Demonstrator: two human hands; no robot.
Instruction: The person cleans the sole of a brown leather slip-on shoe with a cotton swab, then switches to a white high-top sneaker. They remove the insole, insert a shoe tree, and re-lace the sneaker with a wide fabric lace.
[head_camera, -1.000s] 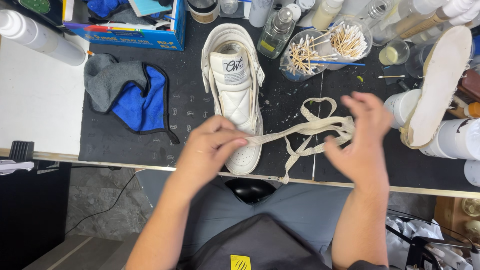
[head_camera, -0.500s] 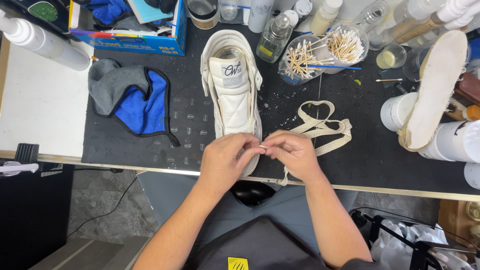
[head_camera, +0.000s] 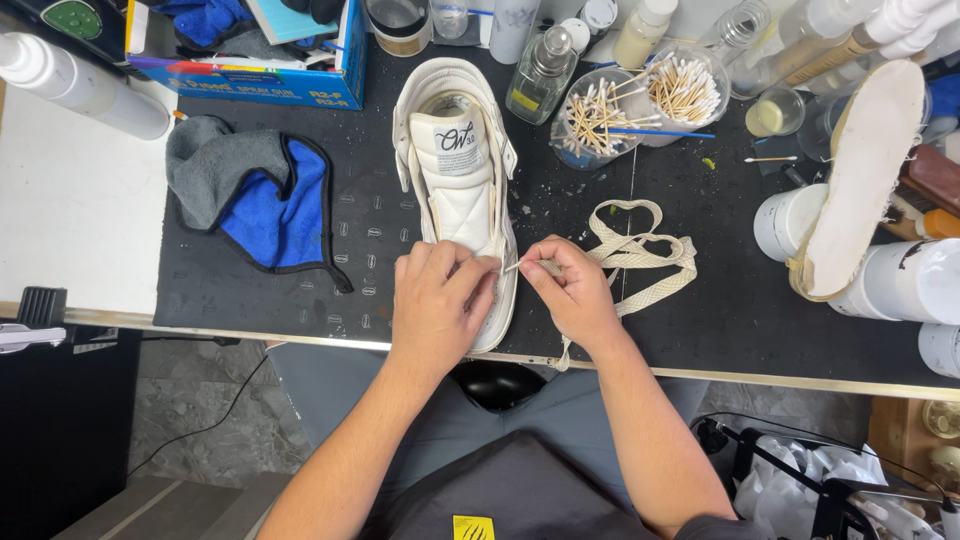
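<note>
**Lace tip meets the lower eyelets of a cream high-top**

While the left hand (head_camera: 437, 305) lies flat and closed over the toe end of the cream sneaker (head_camera: 455, 180), pinning it to the black mat (head_camera: 370, 230), the right hand (head_camera: 570, 295) pinches the thin tip of a flat cream lace (head_camera: 640, 250) between thumb and forefinger, just beside the shoe's right edge. Both hands meet over the near end of the shoe, close to the table's (head_camera: 60, 200) near edge; the rest of the lace lies in loose loops to the right.

My judgement is that the tip could miss or fray at the eyelet, since the left fingers hide the hole and the woven tape looks soft and limp. Its slack could twist as it feeds, or trail off the near edge.

Quilted, padded leather covers the tongue, smooth and matte. To the left lies a grey and blue cloth (head_camera: 255, 195), soft and crumpled. Farther off stand clear cups of cotton swabs (head_camera: 640, 100) and a glass bottle (head_camera: 545, 75); a pale sole (head_camera: 865, 170) leans on white jars at the right.
</note>
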